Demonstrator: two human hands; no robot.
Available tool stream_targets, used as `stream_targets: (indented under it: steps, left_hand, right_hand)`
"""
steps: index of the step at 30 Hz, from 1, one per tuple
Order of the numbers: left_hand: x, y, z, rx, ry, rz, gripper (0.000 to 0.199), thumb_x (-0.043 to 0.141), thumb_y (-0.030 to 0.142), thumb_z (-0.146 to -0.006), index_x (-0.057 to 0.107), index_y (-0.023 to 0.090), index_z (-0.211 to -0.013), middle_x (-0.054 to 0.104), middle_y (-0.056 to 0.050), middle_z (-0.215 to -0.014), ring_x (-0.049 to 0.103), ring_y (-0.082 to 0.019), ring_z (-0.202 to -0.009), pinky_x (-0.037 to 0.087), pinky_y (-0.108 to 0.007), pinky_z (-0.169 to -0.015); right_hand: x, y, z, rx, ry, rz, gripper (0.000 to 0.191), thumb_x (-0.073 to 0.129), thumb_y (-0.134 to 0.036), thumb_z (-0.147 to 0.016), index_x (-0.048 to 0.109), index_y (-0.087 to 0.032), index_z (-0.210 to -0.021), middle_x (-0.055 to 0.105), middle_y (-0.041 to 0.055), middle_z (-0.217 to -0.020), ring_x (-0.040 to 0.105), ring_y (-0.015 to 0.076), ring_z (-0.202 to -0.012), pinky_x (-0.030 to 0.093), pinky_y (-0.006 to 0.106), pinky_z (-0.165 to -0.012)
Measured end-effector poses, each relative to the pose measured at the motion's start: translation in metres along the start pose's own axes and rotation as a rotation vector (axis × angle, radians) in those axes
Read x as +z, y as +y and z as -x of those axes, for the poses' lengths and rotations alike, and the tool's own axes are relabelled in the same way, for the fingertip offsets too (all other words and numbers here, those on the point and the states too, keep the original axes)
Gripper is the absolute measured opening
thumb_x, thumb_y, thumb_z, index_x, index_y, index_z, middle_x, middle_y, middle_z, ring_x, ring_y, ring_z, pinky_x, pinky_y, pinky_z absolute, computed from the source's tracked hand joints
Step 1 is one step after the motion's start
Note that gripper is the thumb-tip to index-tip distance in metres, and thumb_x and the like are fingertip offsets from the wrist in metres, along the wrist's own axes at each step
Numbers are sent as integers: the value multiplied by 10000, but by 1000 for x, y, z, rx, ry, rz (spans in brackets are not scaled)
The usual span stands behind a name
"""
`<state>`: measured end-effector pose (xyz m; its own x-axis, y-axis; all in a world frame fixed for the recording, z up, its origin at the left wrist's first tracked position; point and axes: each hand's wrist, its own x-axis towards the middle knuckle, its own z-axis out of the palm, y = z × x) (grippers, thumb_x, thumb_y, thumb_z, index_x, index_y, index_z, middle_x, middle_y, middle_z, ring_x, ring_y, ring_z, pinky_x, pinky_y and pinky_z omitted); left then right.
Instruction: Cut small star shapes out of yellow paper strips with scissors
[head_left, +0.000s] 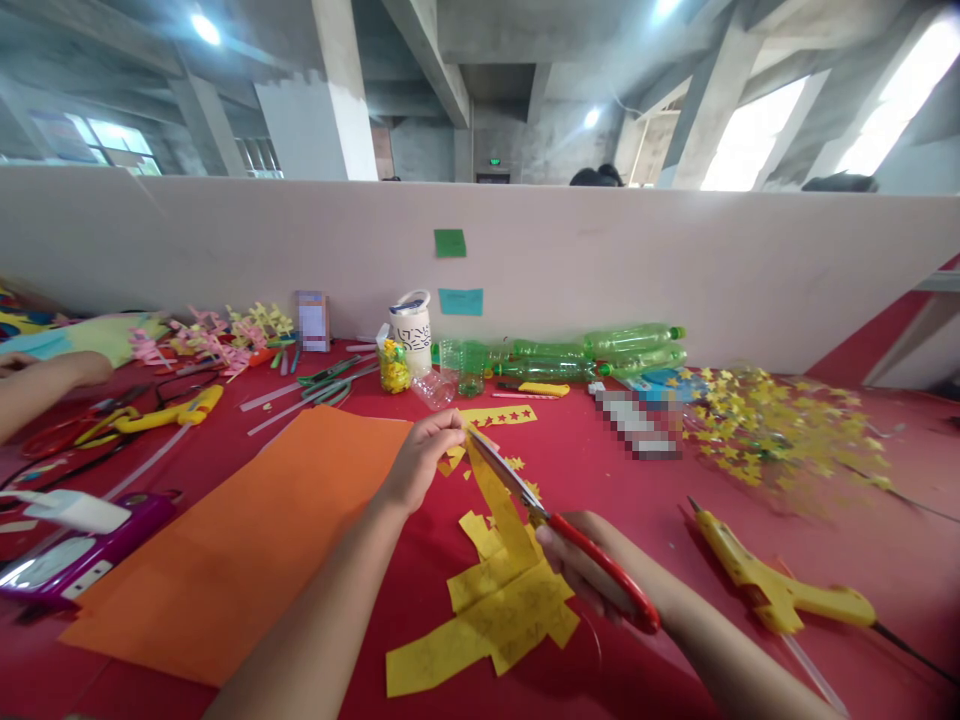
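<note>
- We find the yellow strip (499, 500) near the middle of the red tabletop (630, 490), hanging slantwise from the left hand (424, 455), whose thumb and fingers pinch its upper end.
- We see the right hand (589, 560) closed around the handles of the scissors (607, 580); the blades point up and left along the strip's right side, and we cannot tell whether paper lies between them.
- To the left, we note the orange sheet (255, 540), its edge running close beside the left forearm.
- To the right, we trace a stretch of red surface between the right hand and the yellow glue gun (776, 580), which lies well apart.
- At the far edge, we mark the pale upright partition (300, 240), with clear green ribbed bottles (630, 345) lying along its foot.
- We observe thin, matte, straight-edged yellow pieces (510, 610) overlapping beneath the strip, with faint drawn marks.
- Beyond the hands, we distinguish a punched yellow band (506, 415) with a row of star-shaped holes.
- We recognise the scissors' materials: smooth red handles, grey metallic blades.
</note>
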<state>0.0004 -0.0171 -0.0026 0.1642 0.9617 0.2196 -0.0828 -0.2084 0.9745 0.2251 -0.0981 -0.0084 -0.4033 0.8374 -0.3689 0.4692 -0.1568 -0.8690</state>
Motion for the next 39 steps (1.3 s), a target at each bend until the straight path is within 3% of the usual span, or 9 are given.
stream_targets:
  steps: [10, 15, 22, 28, 39]
  left_hand:
    - [0, -2, 1, -9, -3, 30, 141, 555, 267, -764, 521, 189, -652, 469, 27, -608, 412, -107, -571, 331, -228, -575]
    - [8, -2, 2, -29, -22, 119, 138, 577, 285, -781, 554, 188, -685, 505, 24, -626, 445, -108, -590, 353, -217, -557]
    - [16, -9, 3, 30, 45, 170, 109, 587, 264, -787, 599, 182, -716, 528, 24, -686, 453, -102, -623, 369, -213, -581]
    - [14, -10, 3, 80, 58, 115, 122, 587, 258, -789, 593, 183, -692, 515, 22, -664, 441, -114, -632, 341, -233, -589]
    - [15, -11, 4, 36, 37, 165, 111, 595, 257, -787, 588, 181, -708, 520, 14, -697, 444, -117, -662, 337, -235, -635]
  right_hand:
    - [-1, 0, 0, -5, -9, -23, 502, 434, -673, -839, 450, -193, -693, 408, -85, -372, 343, 58, -278, 259, 158, -301]
    - [2, 10, -4, -88, -13, -143, 497, 431, -650, -861, 481, -178, -716, 431, -77, -381, 355, 55, -290, 270, 152, -325]
    - [6, 12, -3, -132, -27, -217, 455, 450, -605, -882, 473, -180, -719, 427, -77, -409, 372, 57, -324, 282, 157, -353]
    - [8, 4, -2, -95, 13, -205, 461, 488, -629, -846, 465, -186, -721, 369, -98, -391, 325, 50, -321, 273, 164, -356]
    - [12, 3, -4, -49, 40, -217, 512, 484, -700, -790, 457, -199, -690, 370, -96, -341, 320, 58, -292, 249, 176, -339]
